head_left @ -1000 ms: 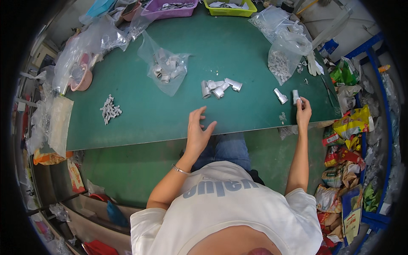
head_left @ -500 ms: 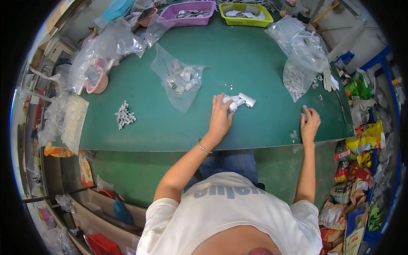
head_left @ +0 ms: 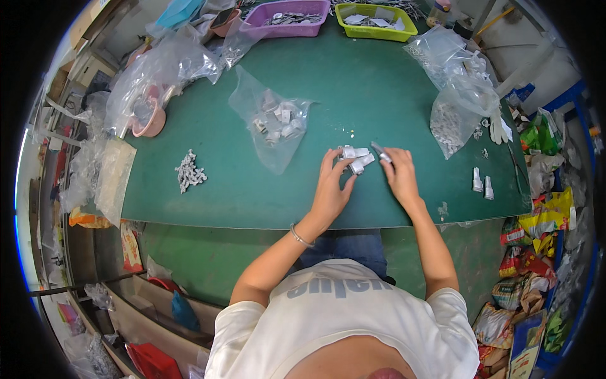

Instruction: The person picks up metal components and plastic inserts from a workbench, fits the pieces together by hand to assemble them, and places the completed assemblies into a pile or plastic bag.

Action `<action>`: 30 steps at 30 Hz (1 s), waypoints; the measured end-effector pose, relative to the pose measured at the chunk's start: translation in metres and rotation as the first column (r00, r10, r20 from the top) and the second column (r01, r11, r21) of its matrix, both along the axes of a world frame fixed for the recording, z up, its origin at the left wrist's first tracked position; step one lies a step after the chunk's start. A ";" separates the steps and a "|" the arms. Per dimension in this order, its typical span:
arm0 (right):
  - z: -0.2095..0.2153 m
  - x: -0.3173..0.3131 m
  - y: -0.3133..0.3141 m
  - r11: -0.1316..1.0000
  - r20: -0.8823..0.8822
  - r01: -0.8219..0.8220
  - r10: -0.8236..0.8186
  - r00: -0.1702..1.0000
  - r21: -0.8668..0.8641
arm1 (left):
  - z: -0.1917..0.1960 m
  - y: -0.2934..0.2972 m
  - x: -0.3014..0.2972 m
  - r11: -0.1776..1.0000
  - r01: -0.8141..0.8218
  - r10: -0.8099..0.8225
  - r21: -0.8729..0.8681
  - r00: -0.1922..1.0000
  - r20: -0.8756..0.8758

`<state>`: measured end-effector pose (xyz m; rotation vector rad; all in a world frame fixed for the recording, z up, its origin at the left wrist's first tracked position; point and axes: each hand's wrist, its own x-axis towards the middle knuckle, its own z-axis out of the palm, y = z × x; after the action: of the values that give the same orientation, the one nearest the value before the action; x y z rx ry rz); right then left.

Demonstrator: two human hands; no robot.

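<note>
A small group of silver-white metal fittings [head_left: 361, 162] lies on the green table [head_left: 265, 202] in front of me. My left hand [head_left: 331, 188] curves around their left side, thumb and fingers apart, fingertips touching the nearest ones. From the right, my right hand [head_left: 400, 174] pinches another fitting [head_left: 380, 151], tilted beside the group. Two more fittings [head_left: 483, 183] lie side by side farther right. Beyond my left hand, a clear plastic bag [head_left: 278, 123] holds several similar parts.
A pile of small grey pieces [head_left: 189, 172] lies on the left. Bags of small parts [head_left: 447, 123] line the right side, near a pair of scissors [head_left: 516, 165]. Purple [head_left: 287, 29] and yellow-green [head_left: 377, 31] baskets of metal pieces stand at the back. A pink basket [head_left: 151, 123] sits at left.
My right hand has moved left from the table's right side to the group and now grips a fitting. Two fittings now show near where it was. My left hand stays by the group.
</note>
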<state>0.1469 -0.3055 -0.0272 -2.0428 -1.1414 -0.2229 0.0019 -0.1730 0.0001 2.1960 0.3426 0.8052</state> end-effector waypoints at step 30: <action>0.100 -0.127 -0.029 0.765 -0.772 0.115 0.635 0.026 0.634 | 0.085 -0.036 -0.064 0.638 0.369 -0.127 -0.676 0.916 0.380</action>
<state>0.0202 -0.3346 0.0726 -0.8396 -0.3682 0.9228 -0.0621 -0.2085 0.0847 1.2814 0.1531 0.6640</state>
